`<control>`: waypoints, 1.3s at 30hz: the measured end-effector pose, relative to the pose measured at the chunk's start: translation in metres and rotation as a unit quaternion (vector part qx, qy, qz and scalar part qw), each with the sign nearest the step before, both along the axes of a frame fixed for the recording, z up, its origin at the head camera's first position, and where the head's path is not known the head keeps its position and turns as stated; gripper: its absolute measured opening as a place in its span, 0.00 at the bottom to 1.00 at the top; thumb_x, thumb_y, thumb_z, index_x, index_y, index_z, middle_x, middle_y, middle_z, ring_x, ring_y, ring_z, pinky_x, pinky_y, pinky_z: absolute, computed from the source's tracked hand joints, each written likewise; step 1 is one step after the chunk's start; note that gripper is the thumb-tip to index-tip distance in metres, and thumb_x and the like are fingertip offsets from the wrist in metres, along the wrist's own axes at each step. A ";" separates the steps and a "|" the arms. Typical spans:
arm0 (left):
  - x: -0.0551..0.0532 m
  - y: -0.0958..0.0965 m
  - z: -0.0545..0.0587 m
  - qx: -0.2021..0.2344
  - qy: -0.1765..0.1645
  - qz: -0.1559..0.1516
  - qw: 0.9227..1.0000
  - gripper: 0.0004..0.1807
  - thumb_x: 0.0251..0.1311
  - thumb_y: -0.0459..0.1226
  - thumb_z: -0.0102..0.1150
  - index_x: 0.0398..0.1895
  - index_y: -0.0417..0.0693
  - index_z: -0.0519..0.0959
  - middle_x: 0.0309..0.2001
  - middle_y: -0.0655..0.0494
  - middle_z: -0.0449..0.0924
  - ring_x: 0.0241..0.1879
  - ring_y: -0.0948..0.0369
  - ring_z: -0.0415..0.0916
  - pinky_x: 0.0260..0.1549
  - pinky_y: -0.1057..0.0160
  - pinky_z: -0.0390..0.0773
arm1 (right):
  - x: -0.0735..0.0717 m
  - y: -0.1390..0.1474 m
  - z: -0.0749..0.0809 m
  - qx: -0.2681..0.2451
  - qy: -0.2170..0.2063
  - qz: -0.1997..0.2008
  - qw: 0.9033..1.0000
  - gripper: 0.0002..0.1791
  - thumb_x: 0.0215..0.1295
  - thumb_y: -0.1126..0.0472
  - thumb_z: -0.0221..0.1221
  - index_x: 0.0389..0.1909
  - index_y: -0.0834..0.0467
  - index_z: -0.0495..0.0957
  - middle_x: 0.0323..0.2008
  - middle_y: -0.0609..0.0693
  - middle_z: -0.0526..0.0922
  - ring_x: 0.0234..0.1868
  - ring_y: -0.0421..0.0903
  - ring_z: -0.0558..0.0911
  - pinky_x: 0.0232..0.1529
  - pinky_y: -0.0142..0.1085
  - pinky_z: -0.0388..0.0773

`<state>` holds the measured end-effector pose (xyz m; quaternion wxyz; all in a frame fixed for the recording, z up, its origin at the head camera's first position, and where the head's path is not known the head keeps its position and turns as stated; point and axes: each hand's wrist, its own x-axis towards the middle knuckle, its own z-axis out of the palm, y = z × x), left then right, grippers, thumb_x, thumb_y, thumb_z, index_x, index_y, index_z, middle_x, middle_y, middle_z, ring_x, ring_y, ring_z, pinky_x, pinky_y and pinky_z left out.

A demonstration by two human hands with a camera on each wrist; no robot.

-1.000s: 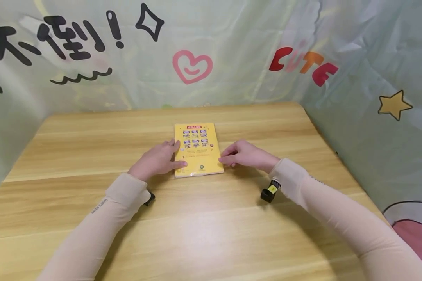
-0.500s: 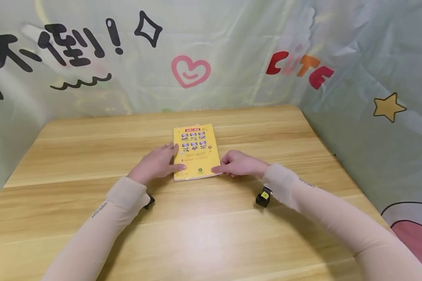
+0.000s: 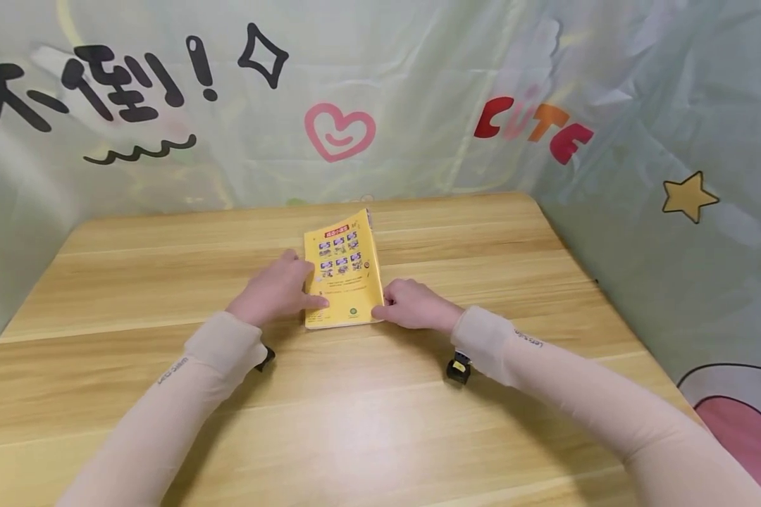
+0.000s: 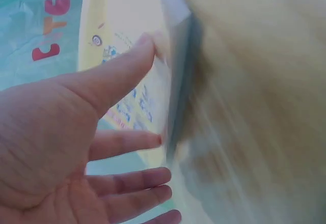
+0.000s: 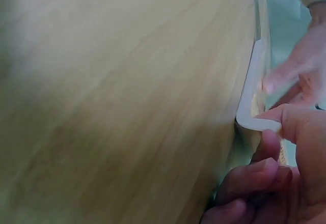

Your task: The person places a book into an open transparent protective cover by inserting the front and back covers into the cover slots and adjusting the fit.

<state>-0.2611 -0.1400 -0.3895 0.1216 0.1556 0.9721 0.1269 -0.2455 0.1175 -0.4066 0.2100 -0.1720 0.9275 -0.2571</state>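
A thin yellow book [image 3: 342,282] with small purple pictures on its cover lies on the wooden table, its right side bent upward. At its lower right corner, my right hand [image 3: 415,306] pinches the pages between thumb and fingers. The bent white page edge [image 5: 247,96] shows beside the fingertips in the right wrist view. My left hand [image 3: 275,289] rests along the book's left edge, thumb [image 4: 119,74] laid on the cover and the other fingers stretched out in the left wrist view.
The wooden table [image 3: 355,394] reaches back to a pale printed curtain [image 3: 418,105] and along another on the right. Small black cameras hang under both wrists, the right one [image 3: 459,367] close above the tabletop.
My right hand has moved from beside the book onto its lower right corner and taken hold of it. The book's right side has lifted and curved. My left hand stays at the left edge.
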 end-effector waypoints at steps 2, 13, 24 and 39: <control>-0.005 0.005 0.002 0.017 0.009 0.004 1.000 0.27 0.66 0.54 0.74 0.49 0.40 0.83 0.48 0.44 0.77 0.43 0.50 0.73 0.40 0.55 0.75 | 0.001 -0.002 0.000 0.006 -0.001 0.000 1.000 0.12 0.71 0.53 0.63 0.33 0.57 0.86 0.17 0.41 0.68 0.19 0.38 0.66 0.22 0.28 0.59; -0.044 0.043 0.021 0.100 0.000 0.072 0.992 0.35 0.80 0.67 0.41 0.30 0.47 0.74 0.25 0.54 0.70 0.23 0.59 0.70 0.25 0.62 0.70 | 0.006 -0.012 0.003 0.047 0.021 0.010 0.999 0.16 0.74 0.52 0.62 0.26 0.54 0.77 0.17 0.42 0.67 0.19 0.39 0.66 0.21 0.30 0.61; -0.062 0.066 0.042 0.110 0.045 0.118 0.986 0.32 0.80 0.55 0.47 0.14 0.54 0.63 0.13 0.62 0.56 0.15 0.64 0.56 0.17 0.65 0.60 | 0.015 -0.020 0.008 0.099 0.085 0.028 0.991 0.22 0.73 0.52 0.62 0.18 0.51 0.70 0.15 0.43 0.66 0.17 0.39 0.66 0.18 0.31 0.60; -0.066 0.072 0.048 0.094 0.046 0.124 0.987 0.27 0.77 0.43 0.45 0.13 0.52 0.61 0.14 0.60 0.54 0.16 0.62 0.54 0.17 0.65 0.58 | 0.016 -0.020 0.007 0.113 0.110 0.039 0.987 0.18 0.73 0.52 0.62 0.22 0.52 0.76 0.15 0.43 0.68 0.16 0.39 0.66 0.16 0.32 0.61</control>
